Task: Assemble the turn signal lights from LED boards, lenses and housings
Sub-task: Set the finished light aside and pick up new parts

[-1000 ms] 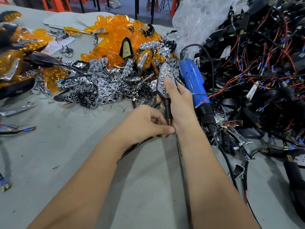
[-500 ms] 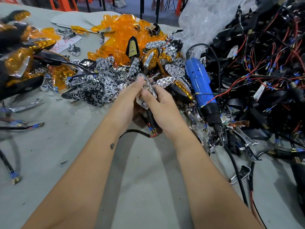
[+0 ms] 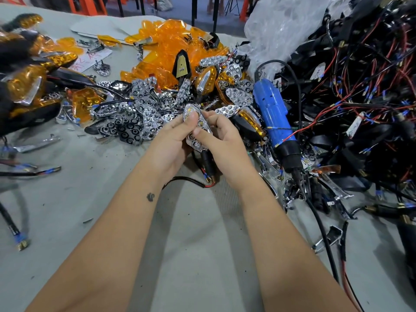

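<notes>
Now held up over bench (image 3: 94,199): reflector (image 3: 195,129) on housing, pinched by left hand (image 3: 174,140) and right hand (image 3: 221,140), both gripping. Moved from right-hand-only hold. Lead (image 3: 191,182) released, hanging. Seating apparently begun; lens (image 3: 162,61) pending.

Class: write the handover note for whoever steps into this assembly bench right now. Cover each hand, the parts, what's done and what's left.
Left hand and right hand both pinch one chrome reflector piece above the table; its black stem and wire hang below.
Spare reflectors and amber lenses are piled behind; wired housings at right.
The blue electric screwdriver lies beside the right hand, unused.
Done: reflector seated.
Left: amber lens, probably screws.
</notes>
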A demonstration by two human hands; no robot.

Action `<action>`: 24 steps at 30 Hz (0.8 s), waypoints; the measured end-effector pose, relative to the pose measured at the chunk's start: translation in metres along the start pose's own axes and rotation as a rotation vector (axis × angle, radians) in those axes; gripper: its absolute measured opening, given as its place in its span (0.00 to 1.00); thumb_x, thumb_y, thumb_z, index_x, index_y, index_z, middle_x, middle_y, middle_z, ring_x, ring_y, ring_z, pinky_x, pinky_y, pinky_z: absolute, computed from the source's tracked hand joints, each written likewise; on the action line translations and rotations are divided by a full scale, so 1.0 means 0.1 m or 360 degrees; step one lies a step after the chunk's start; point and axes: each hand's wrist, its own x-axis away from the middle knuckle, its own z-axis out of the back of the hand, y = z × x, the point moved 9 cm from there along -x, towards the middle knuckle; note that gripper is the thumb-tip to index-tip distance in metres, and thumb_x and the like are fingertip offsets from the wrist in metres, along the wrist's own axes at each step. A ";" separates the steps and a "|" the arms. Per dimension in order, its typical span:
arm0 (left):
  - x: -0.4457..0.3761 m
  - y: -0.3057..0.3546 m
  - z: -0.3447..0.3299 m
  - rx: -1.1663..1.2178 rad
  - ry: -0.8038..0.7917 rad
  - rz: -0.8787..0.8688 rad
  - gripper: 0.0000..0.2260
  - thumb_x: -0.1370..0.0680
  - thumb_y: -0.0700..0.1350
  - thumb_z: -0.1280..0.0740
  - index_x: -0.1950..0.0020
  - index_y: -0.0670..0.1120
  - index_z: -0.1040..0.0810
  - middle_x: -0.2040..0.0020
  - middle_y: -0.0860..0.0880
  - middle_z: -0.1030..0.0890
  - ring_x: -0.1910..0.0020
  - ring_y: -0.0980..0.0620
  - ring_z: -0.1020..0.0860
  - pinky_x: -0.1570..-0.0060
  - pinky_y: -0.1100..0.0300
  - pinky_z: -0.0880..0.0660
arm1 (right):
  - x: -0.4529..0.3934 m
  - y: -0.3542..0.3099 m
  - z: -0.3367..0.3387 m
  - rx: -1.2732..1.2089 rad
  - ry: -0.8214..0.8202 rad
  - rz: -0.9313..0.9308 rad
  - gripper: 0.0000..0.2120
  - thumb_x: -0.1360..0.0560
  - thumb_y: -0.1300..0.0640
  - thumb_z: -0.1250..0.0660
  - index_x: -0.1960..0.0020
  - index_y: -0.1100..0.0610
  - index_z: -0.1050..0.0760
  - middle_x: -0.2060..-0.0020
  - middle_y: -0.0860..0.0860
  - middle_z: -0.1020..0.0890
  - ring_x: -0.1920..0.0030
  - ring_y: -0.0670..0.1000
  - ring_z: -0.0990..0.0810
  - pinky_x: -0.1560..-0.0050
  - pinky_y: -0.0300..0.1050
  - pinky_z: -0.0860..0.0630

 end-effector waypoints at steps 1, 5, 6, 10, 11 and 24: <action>0.00 0.00 0.00 -0.0014 -0.0013 -0.0006 0.09 0.25 0.49 0.33 0.50 0.48 0.16 0.54 0.51 0.14 0.47 0.52 0.17 0.42 0.55 0.22 | 0.00 -0.01 0.00 -0.0001 -0.0007 0.0023 0.06 0.22 0.62 0.32 0.47 0.63 0.26 0.45 0.42 0.22 0.44 0.36 0.23 0.40 0.38 0.27; 0.00 0.01 0.00 -0.0046 -0.0061 -0.0042 0.08 0.23 0.48 0.35 0.49 0.46 0.19 0.57 0.51 0.15 0.51 0.54 0.18 0.47 0.59 0.22 | 0.01 -0.04 -0.01 -0.0012 -0.0007 0.0051 0.06 0.22 0.65 0.32 0.47 0.67 0.28 0.46 0.49 0.21 0.45 0.42 0.23 0.42 0.40 0.26; 0.00 0.01 0.00 -0.0030 -0.0062 -0.0048 0.07 0.22 0.47 0.35 0.50 0.46 0.19 0.57 0.52 0.15 0.53 0.55 0.18 0.49 0.60 0.21 | 0.02 -0.05 -0.01 -0.0002 0.0008 0.0045 0.07 0.22 0.65 0.32 0.48 0.67 0.27 0.46 0.50 0.21 0.44 0.43 0.23 0.41 0.42 0.25; -0.02 0.00 0.03 -0.0041 0.0009 -0.0046 0.10 0.26 0.50 0.31 0.48 0.47 0.19 0.57 0.52 0.14 0.54 0.55 0.17 0.51 0.60 0.21 | 0.03 -0.03 0.01 0.0164 0.0074 -0.0009 0.04 0.22 0.57 0.31 0.49 0.55 0.25 0.43 0.42 0.20 0.47 0.39 0.23 0.44 0.42 0.27; -0.03 0.00 0.05 -0.0057 0.0041 -0.0044 0.09 0.25 0.49 0.31 0.48 0.47 0.19 0.57 0.52 0.14 0.55 0.55 0.16 0.53 0.60 0.21 | 0.03 -0.01 0.01 0.0204 0.0076 -0.0021 0.04 0.21 0.55 0.31 0.48 0.52 0.25 0.41 0.41 0.20 0.46 0.38 0.23 0.43 0.41 0.27; -0.04 0.28 0.41 -0.0775 0.0392 -0.0216 0.11 0.20 0.50 0.32 0.58 0.47 0.17 0.64 0.51 0.21 0.65 0.54 0.23 0.63 0.55 0.22 | 0.08 -0.01 0.00 0.0852 0.0111 0.0045 0.12 0.18 0.44 0.42 0.44 0.48 0.23 0.60 0.45 0.19 0.56 0.47 0.22 0.51 0.52 0.24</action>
